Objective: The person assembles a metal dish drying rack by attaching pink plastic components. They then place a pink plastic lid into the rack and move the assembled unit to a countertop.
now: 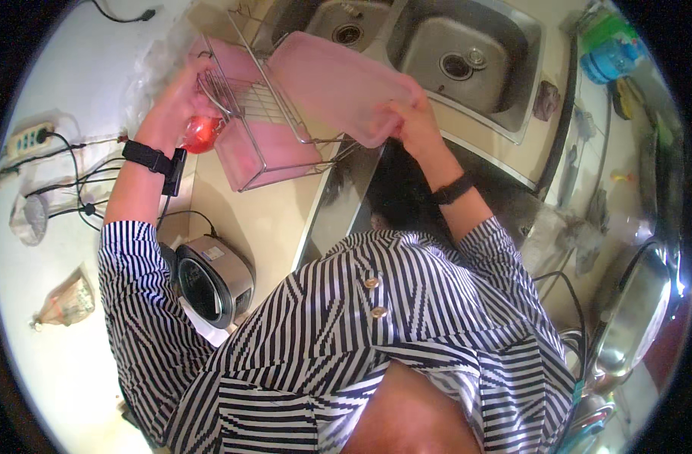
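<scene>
A metal wire dish rack (249, 92) is tilted over the counter at the upper left, with pink panels or trays (274, 155) in its lower part. My left hand (188, 92) is closed around the wire at the rack's left side. A flat pink plastic tray (327, 79) with rounded corners slants beside the rack, partly over the sink edge. My right hand (412, 121) grips its right end, thumb on the upper face; the other fingers are mostly hidden beneath. Below my left hand lies a shiny red round thing (202, 135) whose kind I cannot make out.
A double steel sink (505, 98) lies ahead, with a dark glossy panel (414, 189) on the near side. A rice cooker (216, 276) stands at the left. Cables run from a power strip (29, 140) on the wall. A blue plastic bottle (611, 60) is at the far right.
</scene>
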A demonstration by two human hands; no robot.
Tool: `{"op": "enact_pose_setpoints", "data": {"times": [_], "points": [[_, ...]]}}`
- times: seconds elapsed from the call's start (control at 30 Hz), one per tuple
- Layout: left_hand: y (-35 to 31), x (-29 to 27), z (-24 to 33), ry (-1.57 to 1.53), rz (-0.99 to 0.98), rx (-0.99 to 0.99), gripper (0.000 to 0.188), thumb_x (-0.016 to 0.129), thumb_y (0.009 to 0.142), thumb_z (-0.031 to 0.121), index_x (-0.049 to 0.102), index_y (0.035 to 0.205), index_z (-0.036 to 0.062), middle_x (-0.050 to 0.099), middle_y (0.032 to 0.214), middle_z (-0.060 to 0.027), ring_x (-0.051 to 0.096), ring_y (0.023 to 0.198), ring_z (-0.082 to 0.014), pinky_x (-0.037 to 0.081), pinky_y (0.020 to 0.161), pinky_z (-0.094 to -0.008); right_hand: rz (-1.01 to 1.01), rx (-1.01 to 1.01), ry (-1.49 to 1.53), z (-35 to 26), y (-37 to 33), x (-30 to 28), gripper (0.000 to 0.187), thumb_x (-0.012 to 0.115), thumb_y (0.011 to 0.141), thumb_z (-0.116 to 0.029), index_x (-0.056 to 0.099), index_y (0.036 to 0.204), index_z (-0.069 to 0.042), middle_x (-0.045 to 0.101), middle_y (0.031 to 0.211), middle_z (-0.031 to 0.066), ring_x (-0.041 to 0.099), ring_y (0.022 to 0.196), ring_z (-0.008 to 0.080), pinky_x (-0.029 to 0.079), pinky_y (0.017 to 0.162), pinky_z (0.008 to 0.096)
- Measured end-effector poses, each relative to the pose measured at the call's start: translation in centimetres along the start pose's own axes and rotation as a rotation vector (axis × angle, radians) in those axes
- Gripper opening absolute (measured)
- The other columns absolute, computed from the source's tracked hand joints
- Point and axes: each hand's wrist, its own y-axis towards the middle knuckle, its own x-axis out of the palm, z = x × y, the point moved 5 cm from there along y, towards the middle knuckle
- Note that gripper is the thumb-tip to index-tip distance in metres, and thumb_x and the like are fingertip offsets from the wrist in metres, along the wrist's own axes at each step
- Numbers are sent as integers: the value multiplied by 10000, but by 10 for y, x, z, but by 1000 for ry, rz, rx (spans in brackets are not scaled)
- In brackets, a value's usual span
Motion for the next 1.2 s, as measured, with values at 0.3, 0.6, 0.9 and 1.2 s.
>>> {"op": "enact_pose_setpoints", "data": {"times": [0.3, 0.6, 0.9, 1.2], "points": [[5, 5, 19, 673, -224, 671, 303, 557, 873, 305, 574, 1032, 48, 654, 870, -94, 648, 757, -239, 556, 650, -402, 176, -147, 88, -38, -20, -45, 533, 553, 752, 31, 424, 1259, -74, 603, 945, 145, 647, 721, 261, 557, 555, 362], [31, 3, 30, 189, -72, 107, 418, 652, 797, 381, 553, 1113, 126, 602, 956, -41, 592, 840, -202, 522, 645, -372, 322, -309, -5, -66, -74, -62, 417, 531, 802, 17, 470, 1214, -13, 617, 926, 155, 641, 714, 247, 552, 568, 338], [28, -3, 45, 239, -85, 7, 412, 667, 772, 453, 599, 1051, 157, 636, 962, -34, 614, 831, -196, 520, 647, -397, 509, -397, -22, -73, -148, -77, 390, 498, 812, -4, 454, 1197, 42, 640, 852, 183, 642, 658, 255, 548, 540, 344], [18, -12, 63, 355, -46, 285, 344, 625, 783, 464, 584, 877, 135, 628, 783, -57, 611, 659, -235, 511, 646, -448, 566, -470, -120, -49, -188, -71, 380, 492, 809, -28, 480, 1184, 26, 646, 855, 167, 633, 660, 228, 530, 566, 313]]}}
